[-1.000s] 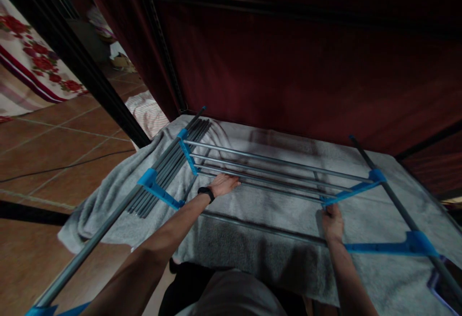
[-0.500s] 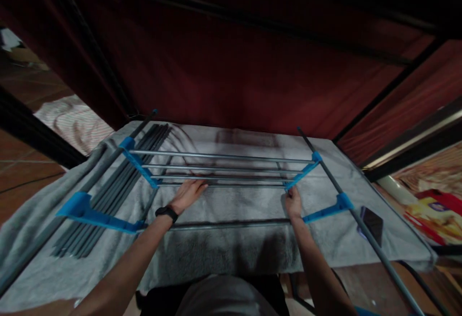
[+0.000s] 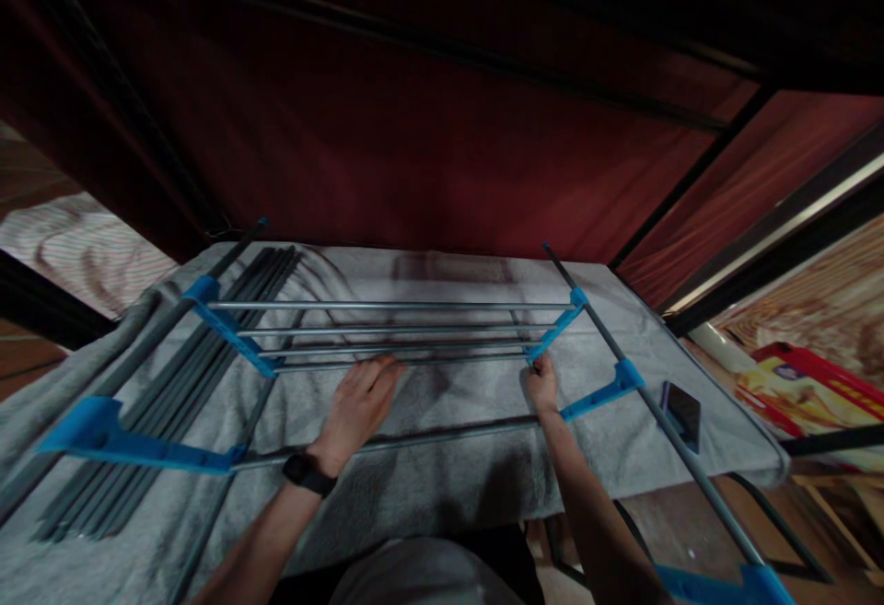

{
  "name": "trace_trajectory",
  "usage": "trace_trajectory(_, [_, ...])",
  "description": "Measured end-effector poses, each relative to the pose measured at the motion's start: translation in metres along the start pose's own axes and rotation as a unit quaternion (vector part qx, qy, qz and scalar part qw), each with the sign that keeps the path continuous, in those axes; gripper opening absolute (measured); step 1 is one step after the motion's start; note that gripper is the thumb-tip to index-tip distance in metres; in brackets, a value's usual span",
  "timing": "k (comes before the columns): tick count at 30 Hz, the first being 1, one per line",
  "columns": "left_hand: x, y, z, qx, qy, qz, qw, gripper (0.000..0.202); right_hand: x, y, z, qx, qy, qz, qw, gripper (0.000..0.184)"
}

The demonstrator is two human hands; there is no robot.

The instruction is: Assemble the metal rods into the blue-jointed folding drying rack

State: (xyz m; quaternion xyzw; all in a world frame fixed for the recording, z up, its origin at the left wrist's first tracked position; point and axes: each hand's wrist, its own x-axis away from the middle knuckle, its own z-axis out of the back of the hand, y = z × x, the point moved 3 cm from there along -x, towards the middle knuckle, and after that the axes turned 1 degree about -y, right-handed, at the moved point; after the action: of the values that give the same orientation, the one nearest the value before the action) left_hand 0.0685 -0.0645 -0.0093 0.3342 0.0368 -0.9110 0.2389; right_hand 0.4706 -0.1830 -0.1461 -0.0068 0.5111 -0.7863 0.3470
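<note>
The cloth-covered table (image 3: 470, 395) bears rods (image 3: 200, 362), rack (image 3: 428, 307) and phone (image 3: 683, 413).

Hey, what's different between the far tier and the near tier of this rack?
The far tier has four gray cross rods, while the near tier shows just one. The left hand and right hand are at the far tier's front edge, whereas the near tier's rod passes beneath the wrists. Both tiers have blue brackets at their ends.
</note>
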Motion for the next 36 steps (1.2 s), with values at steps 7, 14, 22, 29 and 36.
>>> trace_trajectory(7, [-0.058,-0.008,0.046,-0.084,0.097,0.032,0.991,0.039,0.0,-0.031,0.015,-0.045,0.097,-0.017,0.994,0.074])
trace_trajectory(14, [-0.098,-0.028,0.039,-0.092,-0.014,-0.002,0.996,0.035,-0.044,-0.102,0.047,-0.125,0.116,0.056,0.984,0.07])
trace_trajectory(22, [-0.106,-0.037,0.033,-0.147,-0.068,-0.013,0.987,0.035,-0.062,-0.108,0.046,-0.133,0.127,0.017,0.983,0.065])
trace_trajectory(29, [-0.11,-0.038,0.038,-0.129,-0.072,-0.021,0.989,0.035,-0.061,-0.109,0.048,-0.136,0.139,0.005,0.981,0.064])
trace_trajectory(36, [-0.111,-0.041,0.038,-0.153,-0.062,-0.043,0.985,0.033,-0.06,-0.113,0.049,-0.133,0.134,0.003,0.982,0.06])
